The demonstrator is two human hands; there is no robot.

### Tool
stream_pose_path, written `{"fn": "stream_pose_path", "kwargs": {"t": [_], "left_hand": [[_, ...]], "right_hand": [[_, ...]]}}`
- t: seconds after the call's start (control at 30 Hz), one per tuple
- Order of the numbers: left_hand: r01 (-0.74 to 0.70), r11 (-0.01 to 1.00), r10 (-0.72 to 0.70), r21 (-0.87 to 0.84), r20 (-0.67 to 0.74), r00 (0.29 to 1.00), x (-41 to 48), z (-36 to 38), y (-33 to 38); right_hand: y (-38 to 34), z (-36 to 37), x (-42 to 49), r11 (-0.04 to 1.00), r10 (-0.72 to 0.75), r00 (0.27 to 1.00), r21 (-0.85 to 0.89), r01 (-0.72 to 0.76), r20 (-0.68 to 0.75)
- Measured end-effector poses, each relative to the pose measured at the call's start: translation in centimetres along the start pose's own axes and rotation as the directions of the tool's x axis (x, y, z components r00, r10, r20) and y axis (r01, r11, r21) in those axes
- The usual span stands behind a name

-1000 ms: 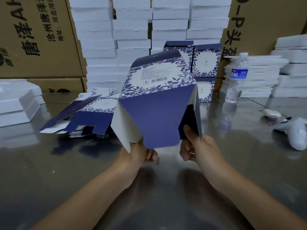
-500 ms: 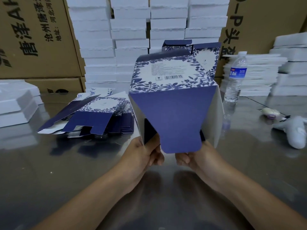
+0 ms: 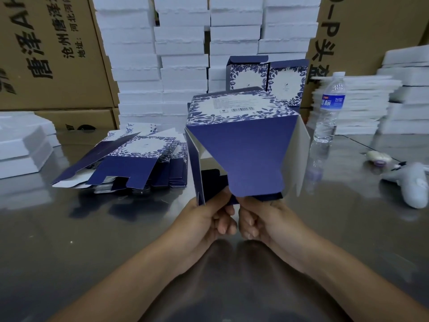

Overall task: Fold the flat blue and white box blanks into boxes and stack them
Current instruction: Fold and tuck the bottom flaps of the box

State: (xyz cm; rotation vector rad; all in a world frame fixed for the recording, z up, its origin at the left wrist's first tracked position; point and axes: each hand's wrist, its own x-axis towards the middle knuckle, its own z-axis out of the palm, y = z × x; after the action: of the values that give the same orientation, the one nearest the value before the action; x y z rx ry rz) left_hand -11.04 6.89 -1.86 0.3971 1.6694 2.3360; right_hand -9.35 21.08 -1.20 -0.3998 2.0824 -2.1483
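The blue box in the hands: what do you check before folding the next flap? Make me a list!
1. Both hands hold the box: ok, the left hand and right hand grip its near end.
2. The box is opened up from flat: ok.
3. The big blue flap is folded shut: not ok, it sticks out towards the person.
4. The side flaps are tucked in: not ok, both stand open.
5. The far end is closed: cannot tell, it faces away.
6. The water bottle is out of the way: ok, it stands apart on the right.

Left hand (image 3: pixel 207 221), right hand (image 3: pixel 270 223), fingers (image 3: pixel 223 227) curled
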Motion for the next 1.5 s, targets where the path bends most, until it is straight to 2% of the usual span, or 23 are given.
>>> {"fn": "stream_pose_path", "kwargs": {"t": [0.13,0.3,0.6,0.8,0.97,1.1,1.17,1.2,1.27,1.3,1.37,1.43,1.5], "left_hand": [[0.019,1.0,-0.02,0.009,0.029,0.999,0.1,-0.2,-0.2],[0.02,1.0,-0.017,-0.021,0.118,0.993,0.3,0.1,-0.6],[0.152,0.983,-0.154,-0.105,-0.009,0.988,0.7,-0.1,-0.3],[0.206,0.966,-0.221,-0.158,-0.084,0.972,0.7,-0.1,0.0],[0.224,0.964,-0.24,-0.143,-0.108,0.965,0.5,0.2,0.0],[0.235,0.958,-0.258,-0.162,-0.137,0.956,0.6,0.1,0.1],[0.252,0.948,-0.282,-0.193,-0.151,0.947,0.6,-0.1,0.2],[0.265,0.943,-0.298,-0.201,-0.155,0.942,0.7,-0.3,0.3],[0.305,0.933,-0.336,-0.193,-0.156,0.929,0.8,-0.6,0.5],[0.329,0.926,-0.357,-0.184,-0.15,0.922,0.7,-0.7,0.6],[0.391,0.907,-0.41,-0.159,-0.114,0.905,0.6,-0.8,1.1],[0.477,0.875,-0.482,-0.088,-0.051,0.875,0.4,-1.2,1.9],[0.518,0.854,-0.516,0.044,-0.052,0.855,0.4,-2.0,2.5]], "right_hand": [[0.0,-0.1,0.1,0.999,0.035,0.999,0.021,-0.035,0.005],[0.4,-0.1,0.2,0.983,0.066,0.993,0.164,-0.081,0.093],[0.4,0.1,0.6,0.984,0.132,0.991,0.115,-0.133,0.011],[0.5,-0.5,1.2,0.96,0.236,0.967,0.176,-0.216,-0.098],[0.4,-0.8,1.0,0.948,0.264,0.959,0.211,-0.238,-0.106],[0.0,-0.8,1.0,0.958,0.277,0.945,0.127,-0.258,-0.173],[0.2,-0.9,0.9,0.977,0.145,0.935,-0.104,-0.188,-0.322],[0.5,-1.0,0.8,0.942,-0.001,0.921,-0.311,-0.13,-0.389],[0.9,-1.3,0.5,0.766,-0.333,0.844,-0.642,-0.017,-0.42],[1.0,-1.4,0.5,0.706,-0.431,0.808,-0.708,0.025,-0.401],[1.0,-1.6,0.5,0.661,-0.542,0.758,-0.741,0.119,-0.362],[0.8,-1.8,0.6,0.62,-0.617,0.718,-0.761,0.192,-0.322],[0.8,-2.2,0.8,0.592,-0.66,0.682,-0.776,0.217,-0.313]]}}
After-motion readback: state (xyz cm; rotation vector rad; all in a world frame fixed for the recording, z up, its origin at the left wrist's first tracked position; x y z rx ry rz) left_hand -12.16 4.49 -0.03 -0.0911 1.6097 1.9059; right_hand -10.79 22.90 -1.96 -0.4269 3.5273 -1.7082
